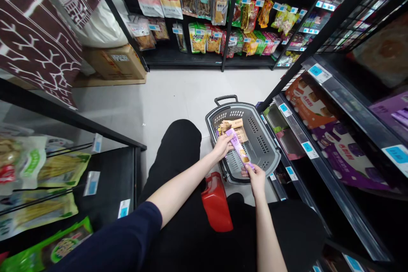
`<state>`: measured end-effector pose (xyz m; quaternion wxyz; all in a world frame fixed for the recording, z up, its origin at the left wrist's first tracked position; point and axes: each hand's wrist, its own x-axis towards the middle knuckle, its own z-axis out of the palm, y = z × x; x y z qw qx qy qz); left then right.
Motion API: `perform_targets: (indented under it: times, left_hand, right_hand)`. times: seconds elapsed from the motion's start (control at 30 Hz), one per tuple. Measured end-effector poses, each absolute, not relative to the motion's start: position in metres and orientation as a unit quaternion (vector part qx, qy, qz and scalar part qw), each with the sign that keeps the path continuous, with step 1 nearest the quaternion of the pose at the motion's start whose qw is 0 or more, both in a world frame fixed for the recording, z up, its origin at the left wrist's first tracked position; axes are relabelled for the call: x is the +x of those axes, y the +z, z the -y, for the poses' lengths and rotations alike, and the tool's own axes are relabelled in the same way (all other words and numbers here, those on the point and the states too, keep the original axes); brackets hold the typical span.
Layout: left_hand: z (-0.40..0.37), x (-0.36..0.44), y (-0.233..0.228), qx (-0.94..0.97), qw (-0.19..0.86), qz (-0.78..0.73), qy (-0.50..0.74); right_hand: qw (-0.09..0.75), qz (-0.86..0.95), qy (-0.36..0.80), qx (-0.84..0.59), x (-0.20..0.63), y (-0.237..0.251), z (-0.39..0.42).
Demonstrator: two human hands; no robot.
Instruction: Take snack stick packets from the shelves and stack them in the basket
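Note:
A long, narrow purple snack packet (239,148) is stretched between my two hands, above a grey shopping basket (270,136). My left hand (222,146) pinches its upper end, and my right hand (255,173) grips the lower end near the basket's front rim. Under the packet, brown and tan snack packets (242,126) lie at the far left inside the basket. The basket stands on the floor in front of my knees, its black handle (226,97) at the far side.
Shelves with boxed goods (347,153) run along my right. Bagged snacks (219,8) hang on the rack ahead. At left are a shelf of packets (60,170), a cardboard box (114,63) and a brown patterned cloth (35,29). A red object (216,204) sits between my legs.

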<state>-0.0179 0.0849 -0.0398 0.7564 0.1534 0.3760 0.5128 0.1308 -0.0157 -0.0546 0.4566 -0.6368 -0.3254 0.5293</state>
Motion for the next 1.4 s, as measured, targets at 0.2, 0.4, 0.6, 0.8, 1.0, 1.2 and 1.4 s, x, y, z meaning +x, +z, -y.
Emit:
perform_targets:
  times: [0.2, 0.4, 0.6, 0.8, 1.0, 1.2, 1.4]
  left_hand:
    - [-0.085, -0.021, -0.052, 0.126, 0.790, -0.386, 0.460]
    - [-0.067, -0.011, -0.061, 0.174, 0.873, -0.346, 0.298]
    - [-0.046, -0.001, -0.053, 0.287, 0.919, -0.222, 0.155]
    - [-0.046, -0.002, -0.042, 0.308, 0.918, -0.201, 0.146]
    - [-0.065, -0.013, -0.033, 0.347, 0.877, -0.250, 0.220]
    - [-0.075, -0.022, -0.026, 0.440, 0.796, -0.325, 0.260]
    - [-0.075, -0.021, -0.028, 0.378, 0.823, -0.336, 0.259]
  right_hand:
    - [0.517, 0.361, 0.363, -0.686, 0.150, -0.042, 0.015]
    - [0.346, 0.540, 0.072, -0.764, 0.182, 0.039, 0.010]
    - [0.210, 0.692, 0.022, -0.690, 0.191, 0.109, 0.000]
    - [0.183, 0.666, 0.098, -0.716, 0.196, 0.132, -0.001]
    - [0.332, 0.499, 0.261, -0.757, 0.227, 0.086, 0.009]
    - [0.488, 0.369, 0.371, -0.699, 0.224, 0.001, 0.034]
    - [0.554, 0.246, 0.468, -0.643, 0.216, -0.024, 0.046]
